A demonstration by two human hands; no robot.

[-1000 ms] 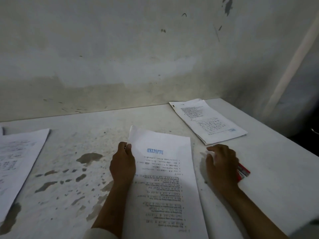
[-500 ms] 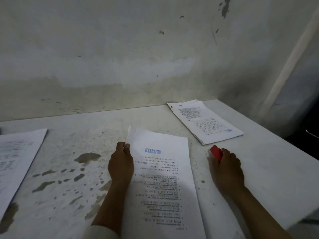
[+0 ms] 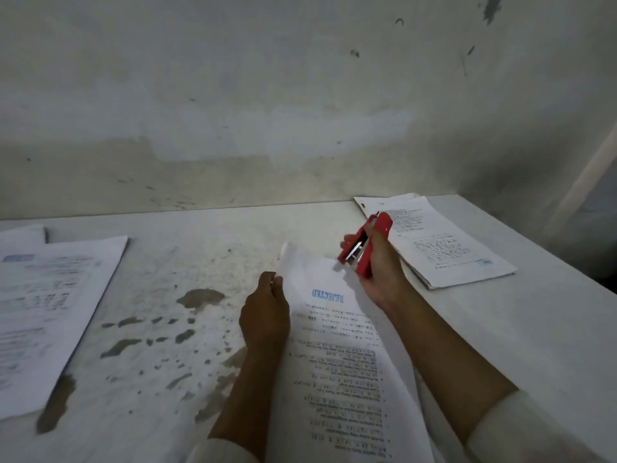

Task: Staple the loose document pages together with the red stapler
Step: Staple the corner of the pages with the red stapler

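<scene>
Red stapler (image 3: 365,248) now off the table, gripped in right hand (image 3: 380,272), fingers curled round it, above pages' far corner. Left hand (image 3: 265,315) still pinches doc pages (image 3: 337,362) edge. Stapling looks next.

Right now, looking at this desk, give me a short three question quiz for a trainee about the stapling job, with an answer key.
1. True or false: the red stapler is lying on the table.
2. Which of the hands pinches the far left corner of the stamped pages? A) left hand B) right hand
3. Fill in: the blue stamp on the top page reads ____.

Key: 1. False, the right hand holds it raised above the pages' far right corner. 2. A. 3. REJECTED.
</scene>
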